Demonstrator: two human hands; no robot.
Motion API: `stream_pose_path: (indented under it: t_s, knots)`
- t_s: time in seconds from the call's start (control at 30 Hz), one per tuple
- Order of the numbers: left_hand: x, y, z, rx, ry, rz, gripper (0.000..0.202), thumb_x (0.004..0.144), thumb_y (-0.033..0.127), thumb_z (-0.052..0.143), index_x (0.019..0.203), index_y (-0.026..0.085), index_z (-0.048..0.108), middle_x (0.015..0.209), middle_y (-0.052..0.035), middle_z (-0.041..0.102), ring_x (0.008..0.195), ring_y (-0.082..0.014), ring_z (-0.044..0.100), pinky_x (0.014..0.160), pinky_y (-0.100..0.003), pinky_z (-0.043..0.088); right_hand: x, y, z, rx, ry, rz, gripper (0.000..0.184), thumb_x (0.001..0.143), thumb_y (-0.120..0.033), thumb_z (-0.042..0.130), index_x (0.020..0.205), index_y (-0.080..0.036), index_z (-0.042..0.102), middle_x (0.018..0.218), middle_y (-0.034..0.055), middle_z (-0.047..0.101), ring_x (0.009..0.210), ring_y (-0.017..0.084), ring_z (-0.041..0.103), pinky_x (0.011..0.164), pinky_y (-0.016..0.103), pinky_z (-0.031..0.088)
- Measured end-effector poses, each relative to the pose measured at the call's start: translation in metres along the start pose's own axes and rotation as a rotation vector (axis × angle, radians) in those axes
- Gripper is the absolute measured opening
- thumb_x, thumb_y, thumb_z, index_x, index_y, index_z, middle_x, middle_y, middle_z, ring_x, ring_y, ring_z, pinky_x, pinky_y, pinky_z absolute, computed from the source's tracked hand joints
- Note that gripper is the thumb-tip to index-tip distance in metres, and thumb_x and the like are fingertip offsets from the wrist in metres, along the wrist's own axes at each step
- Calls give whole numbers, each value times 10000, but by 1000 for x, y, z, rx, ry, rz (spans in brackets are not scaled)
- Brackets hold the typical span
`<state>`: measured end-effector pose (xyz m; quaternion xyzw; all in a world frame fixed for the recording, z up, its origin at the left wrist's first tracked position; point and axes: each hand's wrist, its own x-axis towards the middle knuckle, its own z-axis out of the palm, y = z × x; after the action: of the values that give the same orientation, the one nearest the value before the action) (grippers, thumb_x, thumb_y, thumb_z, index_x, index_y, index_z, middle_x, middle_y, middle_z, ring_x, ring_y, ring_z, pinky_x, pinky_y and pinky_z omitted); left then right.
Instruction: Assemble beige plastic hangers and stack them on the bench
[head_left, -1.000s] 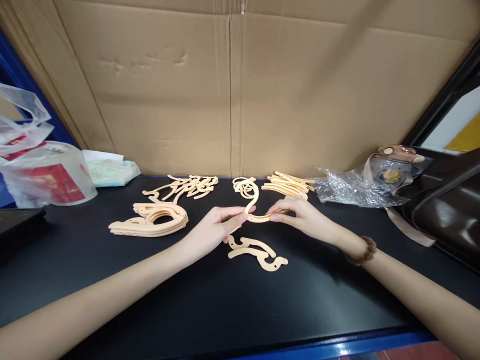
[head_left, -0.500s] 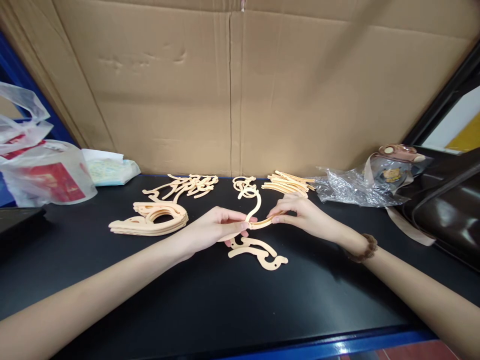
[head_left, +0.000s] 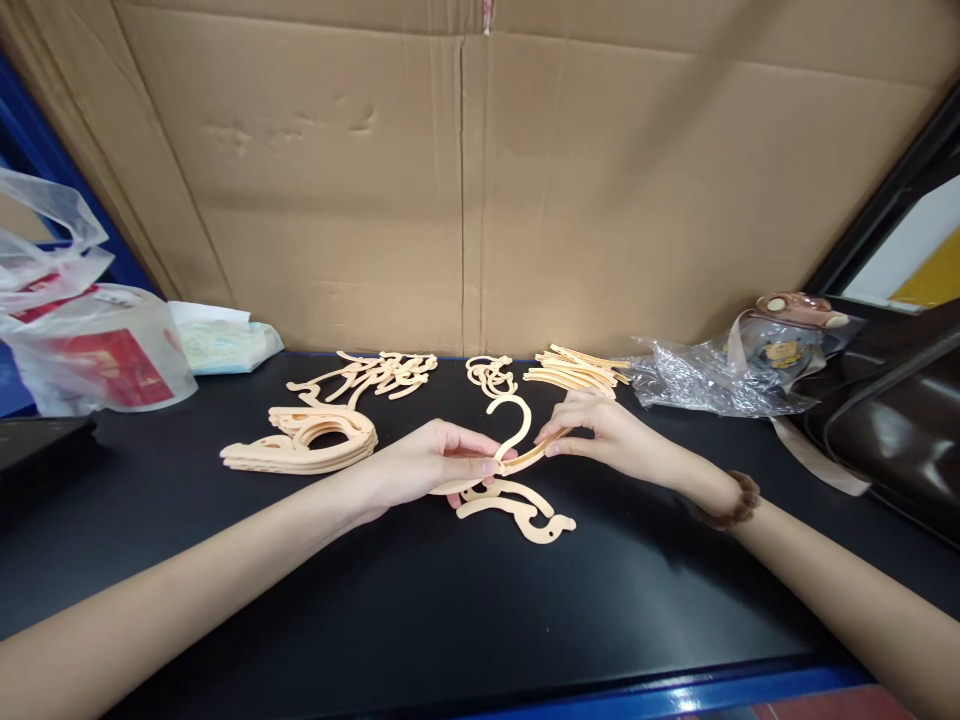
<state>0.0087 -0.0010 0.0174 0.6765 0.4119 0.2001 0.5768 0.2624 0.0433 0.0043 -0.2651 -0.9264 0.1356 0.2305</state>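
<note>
The cream, plastic-looking hanger with a curved hook and slim arms (head_left: 526, 460) is between my two hands, above the middle of the smooth black tabletop (head_left: 480, 620). Its hook (head_left: 527, 424) points away from me, with the tip curling to the left.

Left hand (head_left: 427, 462): I pinch the hanger at the joint below the hook, with the thumb on the near side and the fingers behind. A short length of the left arm shows beneath the palm.

Right hand (head_left: 604, 430): I pinch the right arm of the hanger near its outer part, between thumb and forefinger. The remaining fingers are curled, and the outer end of the arm is hidden. A brown, fuzzy wristband (head_left: 739, 500) sits on this wrist.

Two loose, flat, cream curved pieces (head_left: 541, 536) lie on the tabletop just on my side of the hanger. I cannot tell whether the left fingertips touch them.

To the left lies a neat stack of flat, cream, looped pieces (head_left: 315, 461). Along the rear I see, from left to right: a tangled heap of cream curved parts (head_left: 390, 372), a small pile of cream hooks (head_left: 491, 387), a bundle of slender cream strips (head_left: 574, 372) and crumpled clear plastic film (head_left: 682, 385).
</note>
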Motion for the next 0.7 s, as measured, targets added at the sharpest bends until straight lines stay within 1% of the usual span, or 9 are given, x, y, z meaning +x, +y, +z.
stream_pose_path:
  t_s: [0.07, 0.23, 0.33, 0.5, 0.6, 0.7]
  knots:
    - [0, 1, 0, 3, 1, -7, 421, 818, 423, 623, 1171, 197, 656, 858, -38, 646, 716, -118, 530, 584, -194, 441, 0, -1, 0, -1, -5, 4, 147, 893, -327, 610, 941, -221, 700, 805, -5, 651, 768, 148, 549, 742, 288, 383]
    - [-2, 2, 0, 21, -1, 8, 389, 816, 441, 620, 1115, 199, 683, 779, -8, 598, 677, -102, 494, 574, -187, 423, 1, -3, -2, 1, -11, -1, 145, 891, -324, 613, 936, -218, 703, 799, -7, 654, 771, 147, 549, 746, 285, 380]
    - [-1, 1, 0, 49, 1, 29, 385, 821, 451, 611, 1084, 183, 691, 763, -5, 583, 669, -100, 486, 566, -185, 414, 1, -3, -2, -9, -15, 17, 160, 892, -343, 608, 939, -226, 706, 806, 1, 656, 787, 158, 543, 751, 291, 381]
    - [2, -2, 1, 90, 45, 37, 389, 826, 436, 602, 1104, 174, 679, 746, -3, 572, 663, -104, 489, 550, -184, 412, 0, -3, -2, 7, -13, 32, 183, 901, -372, 590, 931, -230, 702, 832, 4, 665, 792, 165, 541, 754, 301, 385]
    - [2, -2, 3, 124, 57, 74, 373, 831, 444, 588, 1065, 172, 689, 735, -4, 580, 661, -109, 501, 541, -184, 411, 0, -4, -2, 4, -7, 32, 184, 901, -372, 590, 931, -229, 702, 831, 1, 667, 794, 163, 538, 757, 303, 385]
    - [2, -1, 4, 163, 62, 80, 343, 833, 429, 582, 1024, 169, 696, 732, -7, 605, 661, -116, 530, 535, -187, 411, 1, -6, -3, 3, -5, 35, 200, 906, -380, 581, 914, -220, 703, 827, 6, 669, 797, 165, 538, 761, 308, 384]
